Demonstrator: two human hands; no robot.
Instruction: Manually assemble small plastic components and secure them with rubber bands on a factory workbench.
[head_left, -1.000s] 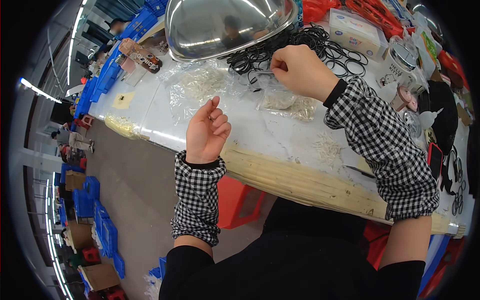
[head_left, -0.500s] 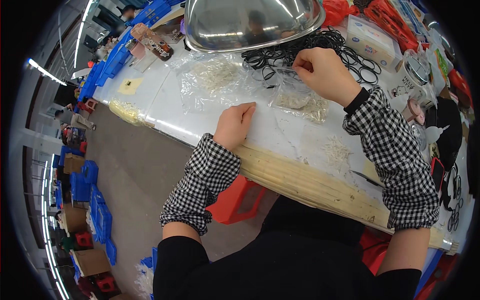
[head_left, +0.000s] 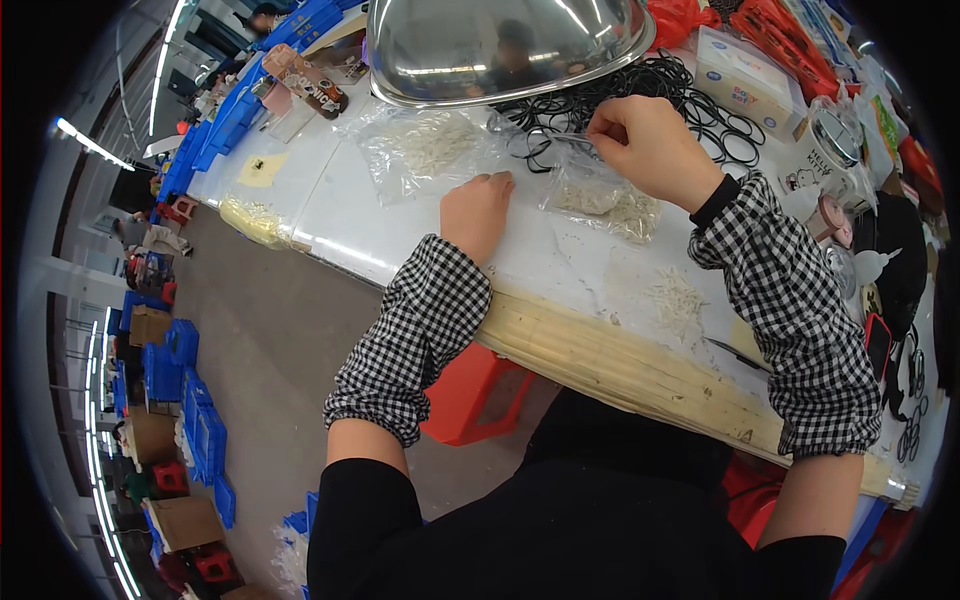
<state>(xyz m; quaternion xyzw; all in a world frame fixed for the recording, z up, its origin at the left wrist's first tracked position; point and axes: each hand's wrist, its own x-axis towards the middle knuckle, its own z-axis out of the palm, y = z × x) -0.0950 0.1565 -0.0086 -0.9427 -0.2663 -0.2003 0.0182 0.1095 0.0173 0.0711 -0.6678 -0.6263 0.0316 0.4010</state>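
My right hand is closed in a pinch at the upper edge of a transparent plastic bag, which lies on the table with small whitish pieces inside. Its fingertips are partly hidden. Nearer the table's front edge, my left hand rests with curled fingers; what they hold, if anything, is hidden. Beyond it lies a second transparent bag of thin pale pieces. Black elastic-looking rings are heaped behind my right hand. A small loose pile of white slivers sits on the tabletop toward my right forearm.
A large shiny metal bowl stands at the back, over part of the rings. To the right are a tissue box, a white cup and a dark pen-like tool. A brown-pink bottle lies far left.
My left hand has shifted slightly forward and its fingers have curled in more. My right hand has stayed nearly in place at the bag's edge.
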